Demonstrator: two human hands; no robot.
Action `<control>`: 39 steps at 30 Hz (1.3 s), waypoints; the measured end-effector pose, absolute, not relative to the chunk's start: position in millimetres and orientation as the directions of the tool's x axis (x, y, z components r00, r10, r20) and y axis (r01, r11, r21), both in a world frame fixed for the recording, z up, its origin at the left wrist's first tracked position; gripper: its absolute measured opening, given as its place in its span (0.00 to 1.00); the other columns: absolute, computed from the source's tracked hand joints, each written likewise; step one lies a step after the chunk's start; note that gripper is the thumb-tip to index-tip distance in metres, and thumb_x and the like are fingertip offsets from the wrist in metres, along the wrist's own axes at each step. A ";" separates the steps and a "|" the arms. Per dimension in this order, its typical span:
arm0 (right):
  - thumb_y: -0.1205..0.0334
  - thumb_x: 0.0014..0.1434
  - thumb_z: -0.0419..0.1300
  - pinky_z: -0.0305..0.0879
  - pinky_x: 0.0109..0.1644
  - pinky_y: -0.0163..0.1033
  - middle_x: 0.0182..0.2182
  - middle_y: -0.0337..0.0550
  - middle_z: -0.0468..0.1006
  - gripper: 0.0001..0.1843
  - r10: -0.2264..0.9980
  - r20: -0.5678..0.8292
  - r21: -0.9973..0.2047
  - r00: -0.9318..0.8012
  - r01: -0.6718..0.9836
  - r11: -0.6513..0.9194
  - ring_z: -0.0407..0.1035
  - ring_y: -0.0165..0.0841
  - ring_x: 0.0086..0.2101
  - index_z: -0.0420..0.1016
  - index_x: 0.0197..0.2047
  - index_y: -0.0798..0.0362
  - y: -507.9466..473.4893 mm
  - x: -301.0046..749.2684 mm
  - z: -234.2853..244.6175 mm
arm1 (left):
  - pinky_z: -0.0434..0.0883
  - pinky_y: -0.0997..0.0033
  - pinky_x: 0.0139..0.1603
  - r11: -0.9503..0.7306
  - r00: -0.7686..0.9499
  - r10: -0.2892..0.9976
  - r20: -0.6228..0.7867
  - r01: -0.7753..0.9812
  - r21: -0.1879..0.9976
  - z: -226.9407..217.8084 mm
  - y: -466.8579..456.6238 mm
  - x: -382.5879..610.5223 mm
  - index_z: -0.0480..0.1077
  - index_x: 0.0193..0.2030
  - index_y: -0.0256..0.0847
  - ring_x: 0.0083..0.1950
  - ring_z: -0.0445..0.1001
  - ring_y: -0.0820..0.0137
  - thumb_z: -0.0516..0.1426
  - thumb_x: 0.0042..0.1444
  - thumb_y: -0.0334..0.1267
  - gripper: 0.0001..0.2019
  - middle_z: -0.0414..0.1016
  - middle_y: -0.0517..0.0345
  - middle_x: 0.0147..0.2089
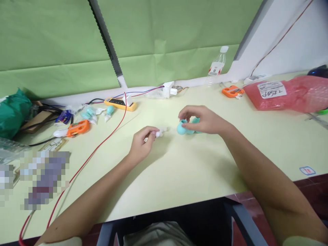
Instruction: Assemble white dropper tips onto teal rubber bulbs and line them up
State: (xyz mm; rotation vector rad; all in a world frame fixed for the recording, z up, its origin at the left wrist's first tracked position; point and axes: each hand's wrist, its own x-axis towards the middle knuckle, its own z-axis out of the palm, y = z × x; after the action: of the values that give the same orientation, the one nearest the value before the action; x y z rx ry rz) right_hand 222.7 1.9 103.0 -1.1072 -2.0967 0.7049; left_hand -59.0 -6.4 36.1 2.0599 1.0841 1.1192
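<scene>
Pinched between the thumb and fingers of my left hand [142, 142] is a small white plastic part [159, 133], its paler end pointing right over the table. Farther right, my right hand [202, 119] curves over several teal hollow pieces from above. Its thumb and fingertips close at the rim of the nearest one, a rounded teal piece [181, 128] with an opening on top. Other teal pieces [196, 120] sit close behind it, partly hidden by the fingers.
Along the back are a yellow power strip [120, 104], a white box [168, 89] with wires and a clear bottle [217, 65]. A red-wrapped package [279, 94] and orange tool [232, 91] lie right. A red cable [94, 150], another orange tool [78, 128] and bagged teal parts [89, 112] lie left.
</scene>
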 end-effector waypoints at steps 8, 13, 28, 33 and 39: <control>0.68 0.61 0.59 0.67 0.45 0.45 0.37 0.42 0.75 0.06 0.686 0.344 -0.592 -0.641 0.419 0.689 0.70 0.38 0.39 0.70 0.40 0.47 -22.9 203.9 42.9 | 0.63 0.62 0.27 -0.907 0.859 0.405 0.312 0.421 0.017 21.1 -20.7 -52.2 0.71 0.35 0.44 0.29 0.70 0.67 0.50 0.64 0.33 0.09 0.73 0.53 0.29; 0.71 0.59 0.58 0.66 0.46 0.45 0.38 0.44 0.71 0.09 0.694 0.440 -0.583 -0.569 0.407 0.703 0.67 0.38 0.40 0.66 0.41 0.50 -32.2 198.4 20.9 | 0.61 0.66 0.27 -0.910 0.887 0.396 0.238 0.414 -0.031 20.4 -24.1 -46.7 0.68 0.34 0.40 0.28 0.67 0.70 0.51 0.63 0.34 0.08 0.70 0.56 0.29; 0.64 0.60 0.65 0.65 0.62 0.53 0.56 0.55 0.77 0.17 0.872 0.184 -0.401 -0.454 0.775 0.488 0.69 0.48 0.58 0.77 0.53 0.55 41.8 178.4 55.9 | 0.66 0.69 0.35 -0.861 0.810 0.489 0.324 0.389 0.328 14.7 -24.3 -53.3 0.71 0.41 0.40 0.33 0.71 0.69 0.55 0.58 0.33 0.06 0.74 0.56 0.35; 0.64 0.58 0.67 0.65 0.63 0.51 0.54 0.55 0.79 0.19 0.850 0.099 -0.348 -0.517 0.782 0.517 0.70 0.48 0.58 0.79 0.53 0.56 59.0 166.7 43.1 | 0.69 0.70 0.37 -0.800 0.518 0.593 0.617 0.292 0.524 6.7 -21.8 -47.6 0.70 0.43 0.41 0.32 0.70 0.72 0.57 0.58 0.33 0.06 0.74 0.58 0.35; 0.67 0.59 0.63 0.69 0.57 0.53 0.47 0.51 0.82 0.10 0.909 0.199 -0.479 -0.366 0.773 0.416 0.75 0.46 0.49 0.81 0.44 0.53 44.8 169.1 57.6 | 0.71 0.72 0.37 -0.620 0.250 0.776 0.579 0.130 0.774 10.6 -18.0 -48.2 0.71 0.45 0.40 0.35 0.71 0.74 0.59 0.62 0.38 0.07 0.75 0.55 0.40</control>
State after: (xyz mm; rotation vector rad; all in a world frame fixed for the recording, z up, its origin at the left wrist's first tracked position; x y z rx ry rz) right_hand 169.1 44.8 57.6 -1.4316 -2.2448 0.4254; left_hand -48.2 -18.0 10.6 1.9287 0.8222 1.3969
